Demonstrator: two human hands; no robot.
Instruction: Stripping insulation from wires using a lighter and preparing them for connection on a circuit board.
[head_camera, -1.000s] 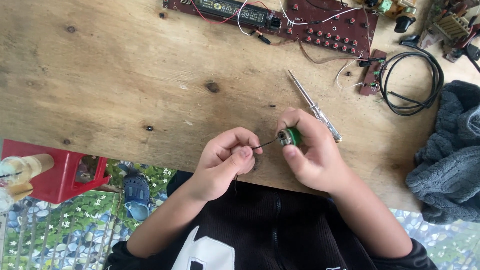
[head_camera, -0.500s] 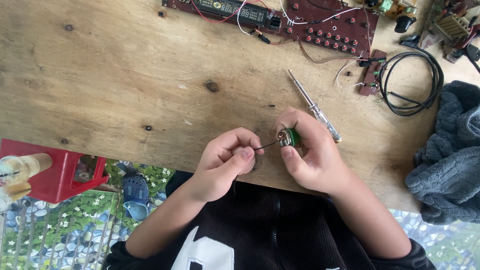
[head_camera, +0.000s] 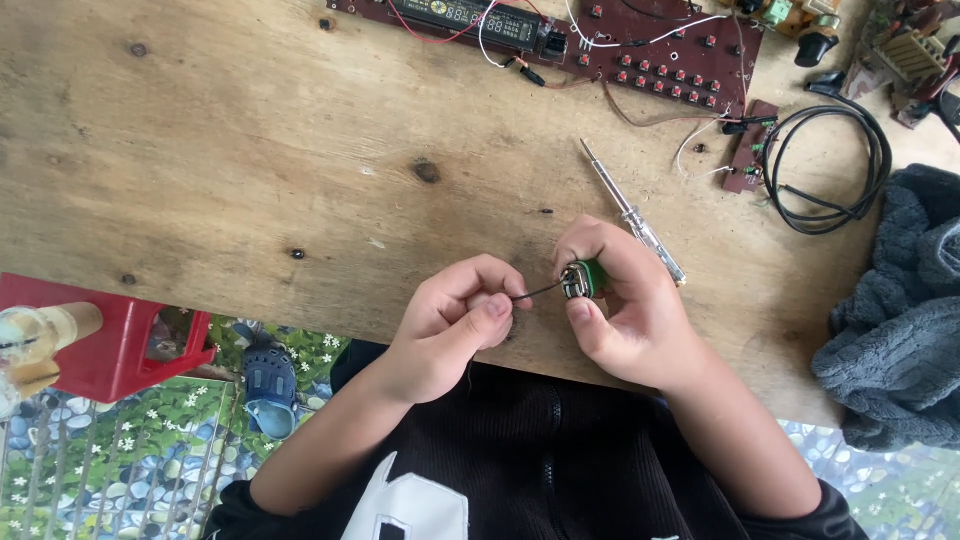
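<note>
Small green component (head_camera: 585, 279), metal-faced, pinched in the right hand (head_camera: 625, 315) over the bench's (head_camera: 250, 170) near edge, metal end facing left. Thin dark wire (head_camera: 538, 292): long axis roughly left-right, rising slightly toward the component, far end pinched between thumb and forefinger of the left hand (head_camera: 455, 320). Both hands closed, close together, level with each other. Beyond the right hand: screwdriver (head_camera: 633, 214), lying diagonally. Far edge: brown circuit board (head_camera: 640, 50); coiled black cable (head_camera: 835, 165) toward the right corner.
</note>
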